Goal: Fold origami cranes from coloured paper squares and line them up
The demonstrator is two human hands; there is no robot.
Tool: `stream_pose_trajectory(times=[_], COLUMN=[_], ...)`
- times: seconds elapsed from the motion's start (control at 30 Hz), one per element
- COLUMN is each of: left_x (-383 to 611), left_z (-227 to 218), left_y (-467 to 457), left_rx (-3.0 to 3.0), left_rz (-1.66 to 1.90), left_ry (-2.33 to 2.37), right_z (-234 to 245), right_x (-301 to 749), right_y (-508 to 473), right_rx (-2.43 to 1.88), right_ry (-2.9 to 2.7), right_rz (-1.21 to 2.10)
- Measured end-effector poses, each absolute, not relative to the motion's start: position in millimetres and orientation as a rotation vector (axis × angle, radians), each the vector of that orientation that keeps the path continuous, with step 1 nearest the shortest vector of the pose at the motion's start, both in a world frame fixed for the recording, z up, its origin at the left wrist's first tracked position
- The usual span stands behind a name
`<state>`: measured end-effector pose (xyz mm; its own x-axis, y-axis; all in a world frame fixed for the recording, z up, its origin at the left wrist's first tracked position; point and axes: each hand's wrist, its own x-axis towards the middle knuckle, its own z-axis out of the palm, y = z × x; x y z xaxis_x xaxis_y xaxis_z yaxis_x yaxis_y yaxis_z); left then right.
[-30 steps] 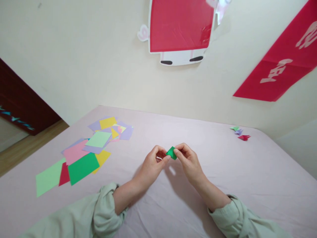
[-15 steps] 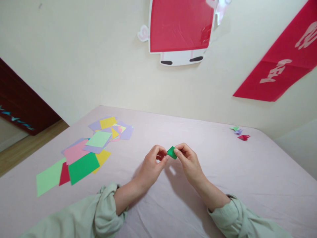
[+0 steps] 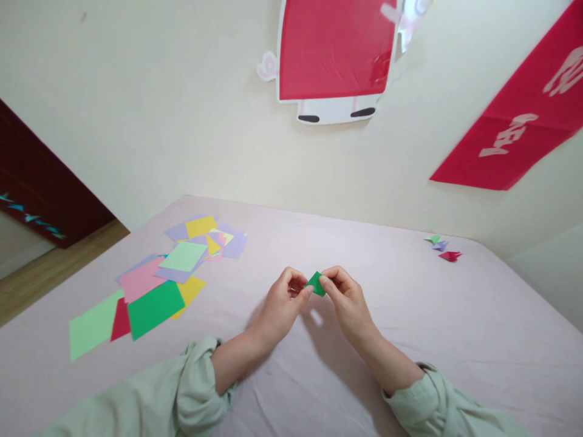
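Observation:
A small folded piece of green origami paper [image 3: 316, 283] is held up between my two hands, above the pale pink sheet [image 3: 291, 376]. My left hand [image 3: 283, 306] pinches its left corner between thumb and fingertips. At its right side my right hand [image 3: 350, 303] grips the edge, the thumb lying across the front face. The paper shows a diamond-like outline; its back layers are hidden from me. Fingertips partly cover both sides of it.
Loose coloured paper squares lie spread on the left, among them a green sheet [image 3: 155, 309] and a pink sheet [image 3: 143, 279]. Several small folded paper figures, one of them red [image 3: 450, 257], sit at the far right near the wall [image 3: 204, 121].
The left thumb now laps slightly further over the paper's left corner. Both hands otherwise keep nearly the same place, and the whole view has shifted a little.

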<state>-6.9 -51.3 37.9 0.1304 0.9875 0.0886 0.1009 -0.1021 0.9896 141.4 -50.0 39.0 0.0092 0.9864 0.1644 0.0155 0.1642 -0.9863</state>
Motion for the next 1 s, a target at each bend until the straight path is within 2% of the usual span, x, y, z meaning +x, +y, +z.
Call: stream_pose_trajectory(times=[0.6,1.0], left_x=[-6,-16], left_z=[32,39], left_y=[-50,-41], left_rx=[1.346,1.569], left_rz=[1.027,1.121], left_ry=[1.085,1.179], right_z=[31,27], right_x=[136,146], right_y=[-49,-45], right_rx=[-1.095,-1.175], right_ry=[-1.117,-1.448], right_rz=[1.179,1.071])
